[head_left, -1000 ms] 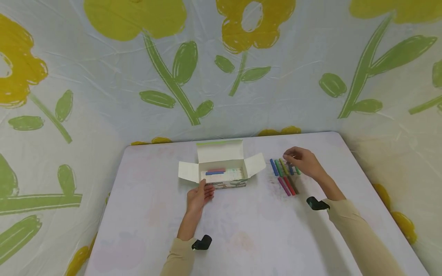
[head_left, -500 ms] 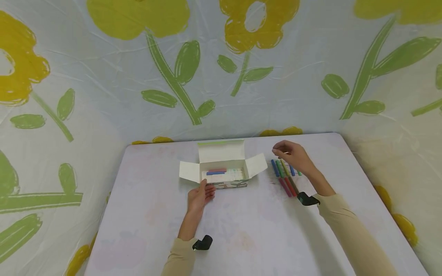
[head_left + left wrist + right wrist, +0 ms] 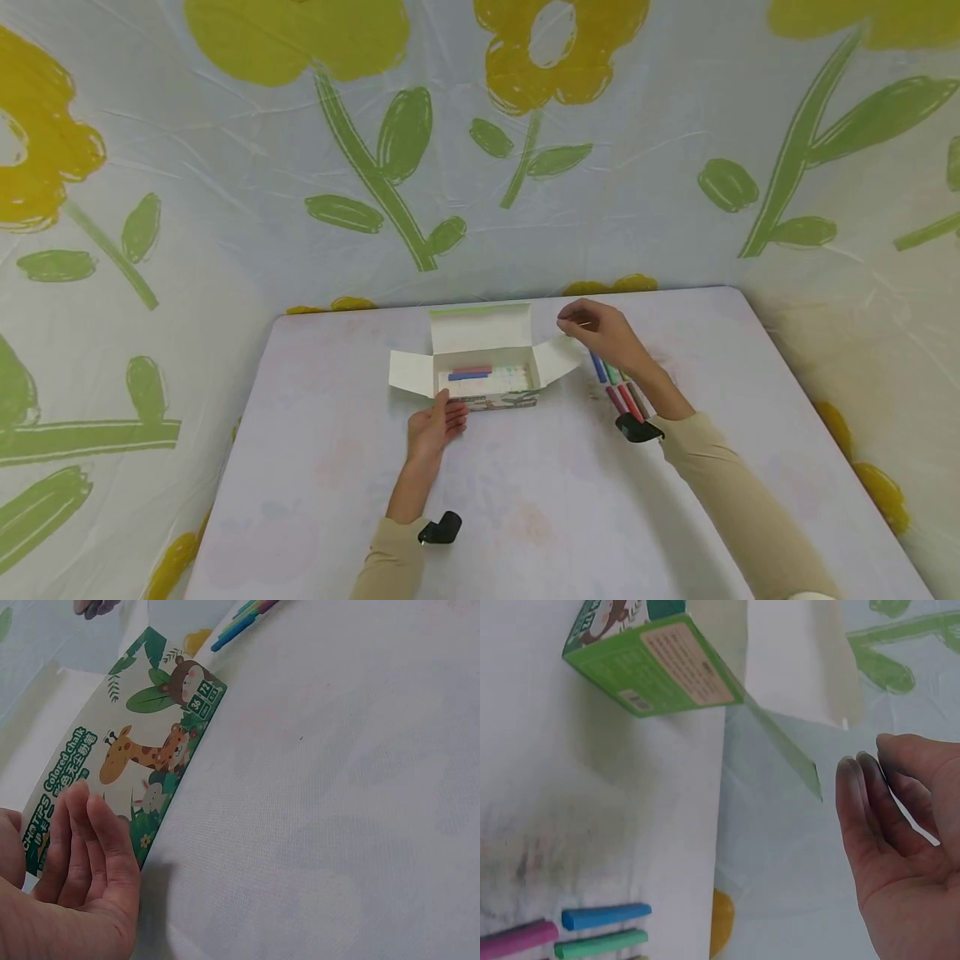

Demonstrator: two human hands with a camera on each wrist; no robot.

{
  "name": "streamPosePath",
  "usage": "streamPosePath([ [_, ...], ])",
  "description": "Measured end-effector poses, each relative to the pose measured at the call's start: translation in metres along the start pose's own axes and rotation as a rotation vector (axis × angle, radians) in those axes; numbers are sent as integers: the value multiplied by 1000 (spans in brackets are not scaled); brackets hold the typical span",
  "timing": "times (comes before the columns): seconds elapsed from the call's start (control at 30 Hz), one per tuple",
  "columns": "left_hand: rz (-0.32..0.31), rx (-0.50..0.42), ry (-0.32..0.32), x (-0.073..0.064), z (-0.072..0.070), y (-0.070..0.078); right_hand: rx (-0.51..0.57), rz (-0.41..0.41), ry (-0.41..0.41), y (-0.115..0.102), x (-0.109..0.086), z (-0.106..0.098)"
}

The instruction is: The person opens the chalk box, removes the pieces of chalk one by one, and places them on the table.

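Observation:
An uncapped cardboard box of colored chalk (image 3: 504, 402) stands with its lid and side flaps spread. My left hand (image 3: 429, 429) holds the front wall, thumb over the rim and fingers along the printed outside; the left wrist view shows these fingers (image 3: 90, 847) against the animal pictures. Inside lie a pink chalk stick (image 3: 472, 369) and a blue chalk stick (image 3: 468, 377) on paler ones. Above the right flap, my right hand (image 3: 613, 340) pinches what looks like a white chalk stick (image 3: 922, 826), mostly hidden by the fingers.
Several colored chalk sticks, among them a blue one (image 3: 598, 367) and a red one (image 3: 632, 403), lie right of the box, partly under my right forearm. The box's right flap (image 3: 557, 360) juts toward them. A flower-printed cloth (image 3: 600, 225) hangs behind the table (image 3: 525, 508).
My right hand has moved left from above the loose chalk sticks to over the box's right flap. My left hand keeps its hold on the box.

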State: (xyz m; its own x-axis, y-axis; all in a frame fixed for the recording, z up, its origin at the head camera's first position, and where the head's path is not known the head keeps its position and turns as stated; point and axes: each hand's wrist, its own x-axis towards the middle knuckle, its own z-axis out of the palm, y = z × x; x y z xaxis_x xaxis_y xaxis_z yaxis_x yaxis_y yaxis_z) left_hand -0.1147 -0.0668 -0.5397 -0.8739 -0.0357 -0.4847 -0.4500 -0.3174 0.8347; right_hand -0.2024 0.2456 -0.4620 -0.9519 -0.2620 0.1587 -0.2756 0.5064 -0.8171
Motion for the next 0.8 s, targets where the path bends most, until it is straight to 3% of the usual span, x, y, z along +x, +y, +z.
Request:
streamPosePath([
  [0.3, 11, -16, 29, 18, -6, -20, 29, -34, -49, -10, 11, 34],
  [0.57, 29, -24, 42, 20, -5, -23, 23, -103, -102, -14, 16, 67],
  [0.8, 36, -33, 32, 20, -4, -22, 9, -116, -172, -11, 20, 95],
])
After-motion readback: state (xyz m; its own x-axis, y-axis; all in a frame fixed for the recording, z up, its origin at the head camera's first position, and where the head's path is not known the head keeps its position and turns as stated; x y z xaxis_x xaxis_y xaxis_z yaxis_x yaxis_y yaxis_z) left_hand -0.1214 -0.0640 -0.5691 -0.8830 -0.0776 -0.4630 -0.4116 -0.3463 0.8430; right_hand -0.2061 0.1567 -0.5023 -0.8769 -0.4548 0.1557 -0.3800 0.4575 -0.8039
